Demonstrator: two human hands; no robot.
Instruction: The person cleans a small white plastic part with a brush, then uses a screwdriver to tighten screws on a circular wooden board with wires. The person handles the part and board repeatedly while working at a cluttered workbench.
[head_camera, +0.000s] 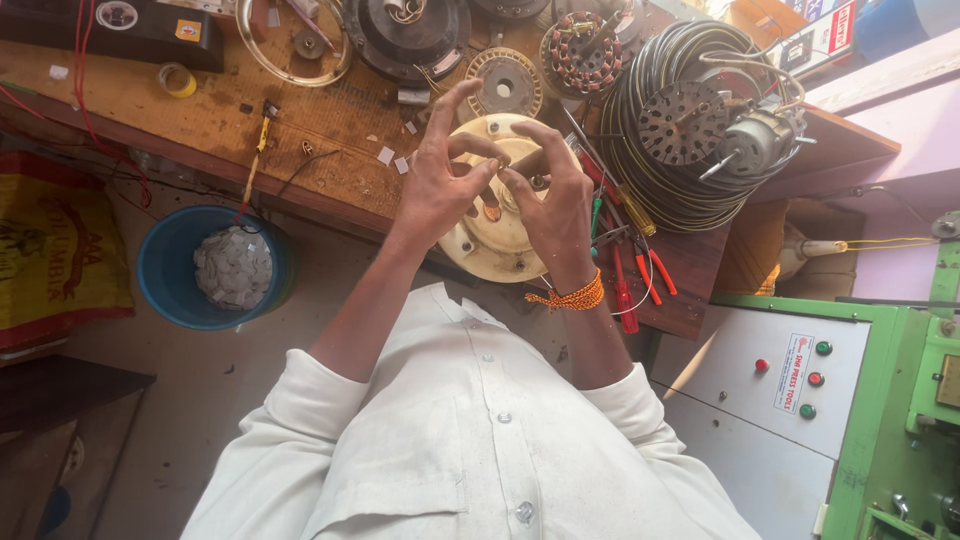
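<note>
Fingers (478, 150) curled, pinching over cream motor housing (490, 255)

A: How many hands? 
B: Two, left hand (437, 185) and right hand (552, 200), both at twelve o'clock. 
A: Buckets? 
B: One bucket (165, 270), nine o'clock. 
A: Panel lamps? 
B: One red lamp (761, 365), two green lamps (823, 348), four o'clock.

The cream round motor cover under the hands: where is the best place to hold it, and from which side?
Probably the outer rim of the cream round motor cover, at the near edge, which overhangs the wooden bench toward the person. It lies flat, so fingers can go under there. The left hand and right hand cover its centre, and tools crowd its right side.
</note>
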